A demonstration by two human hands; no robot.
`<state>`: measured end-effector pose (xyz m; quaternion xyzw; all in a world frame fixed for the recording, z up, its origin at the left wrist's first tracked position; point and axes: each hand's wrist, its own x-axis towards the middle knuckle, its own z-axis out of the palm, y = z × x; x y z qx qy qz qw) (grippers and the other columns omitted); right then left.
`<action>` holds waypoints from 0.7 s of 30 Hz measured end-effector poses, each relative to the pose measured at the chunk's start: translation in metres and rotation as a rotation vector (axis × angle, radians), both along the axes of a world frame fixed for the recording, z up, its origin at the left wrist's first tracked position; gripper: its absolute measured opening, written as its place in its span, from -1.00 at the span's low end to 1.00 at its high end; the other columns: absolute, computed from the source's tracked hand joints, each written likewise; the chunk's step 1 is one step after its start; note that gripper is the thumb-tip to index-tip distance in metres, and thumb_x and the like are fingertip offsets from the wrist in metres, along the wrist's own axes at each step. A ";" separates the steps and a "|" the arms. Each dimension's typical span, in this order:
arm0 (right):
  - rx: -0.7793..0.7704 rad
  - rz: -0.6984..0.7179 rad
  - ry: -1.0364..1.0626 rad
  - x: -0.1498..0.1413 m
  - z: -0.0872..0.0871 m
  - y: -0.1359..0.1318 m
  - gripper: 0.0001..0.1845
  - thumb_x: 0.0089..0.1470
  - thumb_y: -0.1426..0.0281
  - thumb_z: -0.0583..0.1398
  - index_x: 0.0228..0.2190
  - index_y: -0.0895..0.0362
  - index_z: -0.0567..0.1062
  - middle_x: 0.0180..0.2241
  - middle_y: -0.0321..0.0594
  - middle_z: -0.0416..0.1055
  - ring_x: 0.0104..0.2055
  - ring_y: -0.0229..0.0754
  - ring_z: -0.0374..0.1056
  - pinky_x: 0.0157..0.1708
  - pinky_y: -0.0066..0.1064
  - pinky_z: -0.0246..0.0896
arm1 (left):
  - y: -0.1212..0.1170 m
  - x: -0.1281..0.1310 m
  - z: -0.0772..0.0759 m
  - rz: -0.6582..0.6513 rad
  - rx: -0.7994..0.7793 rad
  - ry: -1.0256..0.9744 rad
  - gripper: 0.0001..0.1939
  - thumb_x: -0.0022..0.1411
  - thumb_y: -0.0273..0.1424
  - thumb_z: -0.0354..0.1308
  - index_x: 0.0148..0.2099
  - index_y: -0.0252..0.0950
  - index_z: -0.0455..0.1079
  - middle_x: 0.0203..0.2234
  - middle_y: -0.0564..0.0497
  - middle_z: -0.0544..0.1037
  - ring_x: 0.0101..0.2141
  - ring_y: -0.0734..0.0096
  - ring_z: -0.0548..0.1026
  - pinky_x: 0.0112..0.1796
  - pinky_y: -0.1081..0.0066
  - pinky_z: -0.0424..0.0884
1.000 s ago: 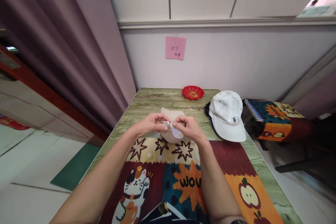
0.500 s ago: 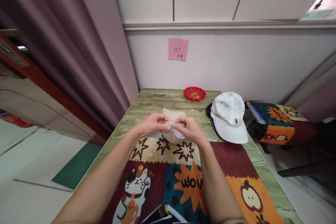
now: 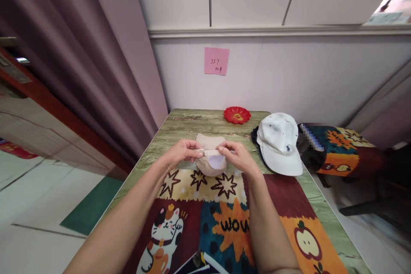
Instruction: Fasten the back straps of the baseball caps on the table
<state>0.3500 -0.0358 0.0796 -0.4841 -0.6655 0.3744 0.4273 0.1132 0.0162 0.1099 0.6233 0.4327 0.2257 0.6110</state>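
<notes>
A beige cap (image 3: pixel 210 160) lies upside down on the green wood-grain table (image 3: pixel 189 126), just beyond a colourful patterned cloth (image 3: pixel 231 218). My left hand (image 3: pixel 181 152) pinches the left end of the cap's back strap. My right hand (image 3: pixel 236 156) pinches the right end of the same strap. Both hands have fingers closed on the strap, and the strap is stretched between them over the cap's opening.
A white cap (image 3: pixel 279 141) rests on a dark cap at the table's right side. A small red dish (image 3: pixel 236 114) stands at the far edge near the wall. A pink sticky note (image 3: pixel 216 61) hangs on the wall. A purple curtain (image 3: pixel 96 60) falls on the left. A chair with patterned cloth (image 3: pixel 340 150) stands right.
My hands have moved slightly apart along the strap, and the strap now spans the cap's opening. The cap has shifted a little.
</notes>
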 end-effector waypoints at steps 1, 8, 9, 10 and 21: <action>-0.003 0.013 -0.011 0.003 0.000 0.000 -0.70 0.16 0.18 0.19 -0.32 0.13 0.60 -0.34 -0.21 0.55 -0.31 -0.16 0.37 -0.30 -0.40 0.20 | 0.000 -0.001 0.000 -0.007 0.003 0.006 -0.75 -0.08 -0.31 0.42 -0.37 -0.35 0.51 -0.66 0.12 0.41 -0.62 0.59 0.25 -0.55 0.51 0.08; -0.063 0.181 -0.144 0.028 -0.012 0.004 -0.58 -0.04 0.17 0.37 -0.14 0.10 0.61 -0.16 -0.19 0.58 -0.11 -0.03 0.43 -0.05 -0.27 0.24 | 0.000 -0.011 0.002 -0.092 0.085 0.072 -0.70 0.01 -0.24 0.38 -0.26 -0.33 0.50 -0.55 0.09 0.45 -0.52 0.52 0.33 -0.47 0.51 0.20; -0.071 0.193 -0.155 0.031 -0.015 0.004 -0.52 -0.09 0.17 0.40 -0.11 0.09 0.61 -0.12 -0.18 0.57 -0.07 -0.01 0.42 -0.01 -0.24 0.23 | 0.001 -0.013 0.001 -0.108 0.126 0.107 -0.68 0.00 -0.23 0.38 -0.23 -0.32 0.52 -0.51 0.07 0.47 -0.48 0.48 0.36 -0.43 0.49 0.25; -0.077 0.202 -0.166 0.034 -0.017 0.004 -0.46 -0.14 0.17 0.43 -0.08 0.07 0.59 -0.07 -0.17 0.55 -0.02 0.02 0.41 0.03 -0.22 0.22 | 0.002 -0.015 0.000 -0.121 0.183 0.148 -0.67 -0.02 -0.23 0.39 -0.22 -0.31 0.53 -0.46 0.05 0.50 -0.44 0.43 0.40 -0.39 0.47 0.30; -0.015 0.039 -0.105 0.042 -0.023 0.005 -0.87 -0.08 0.37 0.38 -0.38 0.04 0.64 -0.17 -0.21 0.58 -0.02 0.03 0.43 0.07 -0.16 0.19 | 0.000 -0.031 0.004 -0.137 0.398 0.217 -0.73 0.08 -0.26 0.34 -0.14 -0.21 0.61 -0.13 -0.07 0.63 -0.04 0.08 0.52 0.03 0.19 0.39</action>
